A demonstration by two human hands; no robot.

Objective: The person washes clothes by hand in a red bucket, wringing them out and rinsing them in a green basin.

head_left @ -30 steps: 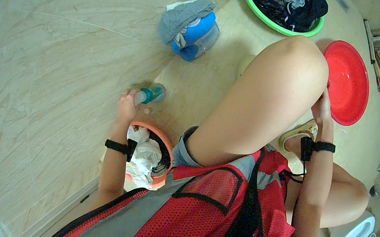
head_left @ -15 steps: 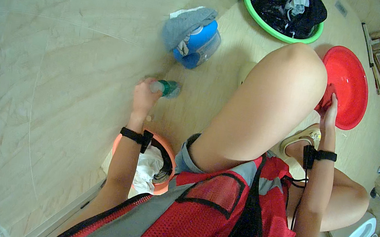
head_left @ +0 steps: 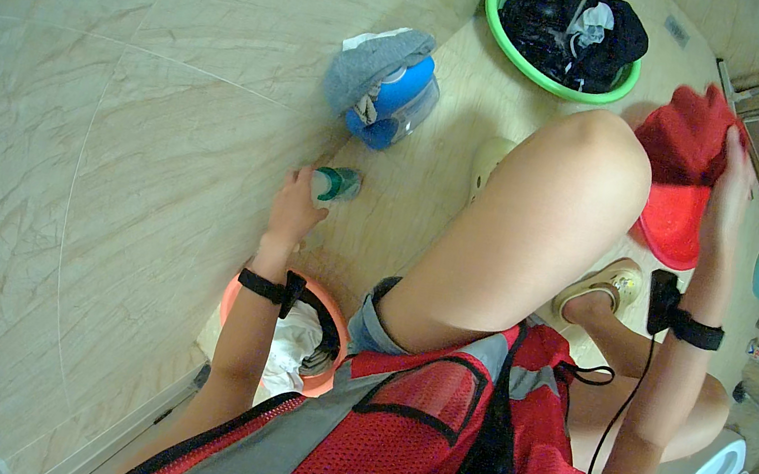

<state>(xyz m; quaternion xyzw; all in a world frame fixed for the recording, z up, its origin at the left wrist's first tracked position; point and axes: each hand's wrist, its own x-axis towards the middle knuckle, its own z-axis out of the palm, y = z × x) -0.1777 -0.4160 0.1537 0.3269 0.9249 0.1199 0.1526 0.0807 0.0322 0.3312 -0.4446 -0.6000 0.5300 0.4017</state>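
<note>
Tiled floor (head_left: pixel 96 116), beige, marbled. Green basin (head_left: pixel 497 29) at top holds dark clothes. Red basin (head_left: pixel 670 232) sits to the right of the raised knee. Orange basin (head_left: pixel 232 297) beside the left forearm holds white cloth. Blue container (head_left: pixel 399 98) stands on the floor under a grey cloth (head_left: pixel 370 58). Red cloth (head_left: pixel 688 129) is bunched above the red basin, gripped by right hand (head_left: pixel 727 197), fingers closed on its edge. Left hand (head_left: pixel 295 207) wraps a small teal bottle (head_left: pixel 336 186) low over the floor; whether it touches the floor is unclear.
</note>
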